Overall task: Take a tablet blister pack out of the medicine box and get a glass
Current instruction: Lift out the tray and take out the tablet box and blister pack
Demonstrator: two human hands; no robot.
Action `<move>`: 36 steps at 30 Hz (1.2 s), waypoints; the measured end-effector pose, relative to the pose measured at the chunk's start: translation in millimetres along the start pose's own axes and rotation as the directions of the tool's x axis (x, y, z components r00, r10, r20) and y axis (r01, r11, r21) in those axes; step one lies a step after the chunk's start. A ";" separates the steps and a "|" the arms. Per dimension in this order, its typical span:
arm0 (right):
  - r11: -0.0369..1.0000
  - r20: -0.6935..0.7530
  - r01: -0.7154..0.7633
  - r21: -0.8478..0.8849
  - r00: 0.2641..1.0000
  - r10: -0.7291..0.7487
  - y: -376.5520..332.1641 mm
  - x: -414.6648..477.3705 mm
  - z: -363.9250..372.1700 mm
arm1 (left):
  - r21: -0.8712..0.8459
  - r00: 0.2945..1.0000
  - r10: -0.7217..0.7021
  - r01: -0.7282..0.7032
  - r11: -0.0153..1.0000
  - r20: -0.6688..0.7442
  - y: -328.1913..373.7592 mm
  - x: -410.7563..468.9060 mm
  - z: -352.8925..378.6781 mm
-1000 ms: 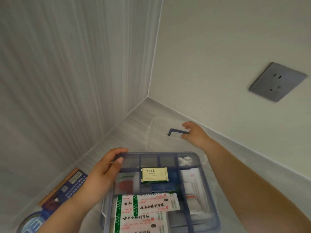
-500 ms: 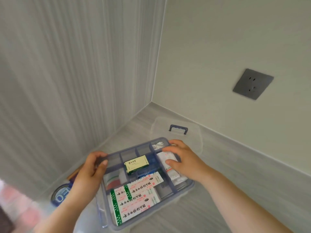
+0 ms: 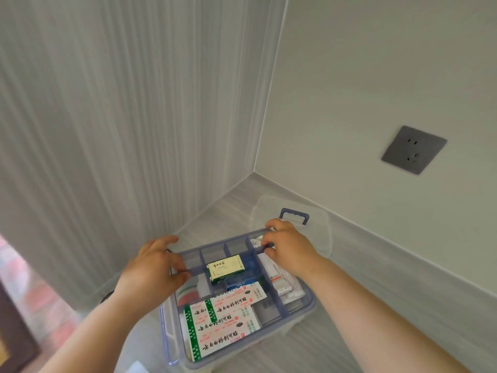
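The clear medicine box (image 3: pixel 309 305) with a blue rim stands open on the grey counter. A blue divider tray (image 3: pixel 279 300) sits in its top. In the tray lie a small yellow-green carton (image 3: pixel 226 267), white plaster boxes with green stripes (image 3: pixel 223 319) and white packets (image 3: pixel 282 281). My left hand (image 3: pixel 153 267) grips the tray's far left edge. My right hand (image 3: pixel 289 246) pinches a divider at the tray's far right. No blister pack or glass is in view.
The box's clear lid (image 3: pixel 320 232) with its blue handle (image 3: pixel 294 215) lies just behind the box, near the wall corner. A grey socket (image 3: pixel 414 149) is on the right wall. A dark object (image 3: pixel 107 294) peeks out behind my left wrist.
My right hand left the lid behind the box and came back onto the tray's far right. My left hand closed tighter on the tray's left edge.
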State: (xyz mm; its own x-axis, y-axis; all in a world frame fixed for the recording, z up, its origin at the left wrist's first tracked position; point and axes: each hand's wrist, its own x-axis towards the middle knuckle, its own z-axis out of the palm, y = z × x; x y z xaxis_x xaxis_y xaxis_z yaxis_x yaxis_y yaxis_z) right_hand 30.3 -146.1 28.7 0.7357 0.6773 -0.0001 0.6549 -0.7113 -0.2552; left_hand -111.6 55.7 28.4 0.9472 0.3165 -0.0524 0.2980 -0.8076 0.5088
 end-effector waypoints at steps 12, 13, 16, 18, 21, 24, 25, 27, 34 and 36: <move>0.884 -0.003 -0.038 0.466 0.999 0.045 22.1 11.2 -46.5 | -0.223 0.987 0.086 -0.115 0.968 -0.132 16.0 9.9 -17.7; 0.870 -0.026 -0.039 0.491 0.998 0.059 24.9 10.6 -51.8 | -0.258 0.981 0.094 -0.136 0.957 -0.169 20.8 12.1 -18.3; 0.850 -0.065 -0.089 0.518 0.988 0.143 38.7 2.9 -65.4 | -0.359 0.950 0.108 -0.213 0.909 -0.291 37.8 16.3 -14.6; 0.842 -0.110 -0.126 0.525 0.971 0.214 53.8 -9.0 -72.9 | -0.400 0.937 0.119 -0.252 0.881 -0.329 49.7 14.5 -7.8; 0.828 -0.173 -0.216 0.517 0.921 0.349 84.5 -36.7 -81.5 | -0.434 0.945 0.148 -0.268 0.860 -0.291 66.3 6.4 4.7; 0.779 -0.185 -0.348 0.521 0.845 0.501 116.9 -71.5 -83.4 | -0.348 0.954 0.227 -0.285 0.893 -0.197 76.8 -0.9 28.3; 0.753 -0.186 -0.394 0.527 0.811 0.555 126.3 -84.0 -82.4 | -0.334 0.953 0.258 -0.297 0.895 -0.157 80.0 -4.4 36.6; 0.695 -0.181 -0.481 0.534 0.738 0.650 142.2 -109.1 -76.5 | -0.319 0.936 0.346 -0.348 0.882 -0.065 86.1 -11.5 52.9; 0.483 -0.151 -0.597 0.641 0.518 0.842 176.6 -177.0 -35.4 | 0.013 0.848 0.498 -0.508 0.861 0.184 105.3 -25.4 89.0; 0.468 -0.116 -0.631 0.619 0.516 0.849 179.9 -184.4 -23.0 | 0.044 0.791 0.589 -0.603 0.796 0.166 105.6 -24.0 88.8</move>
State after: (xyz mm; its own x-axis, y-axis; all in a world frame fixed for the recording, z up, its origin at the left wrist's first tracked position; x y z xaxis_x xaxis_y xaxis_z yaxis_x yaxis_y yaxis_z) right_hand 16.4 -403.3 5.1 0.9554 -0.2762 -0.1048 -0.2648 -0.6436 -0.7181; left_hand -92.3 -81.3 7.2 0.9441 -0.3086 0.1155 -0.3286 -0.8560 0.3990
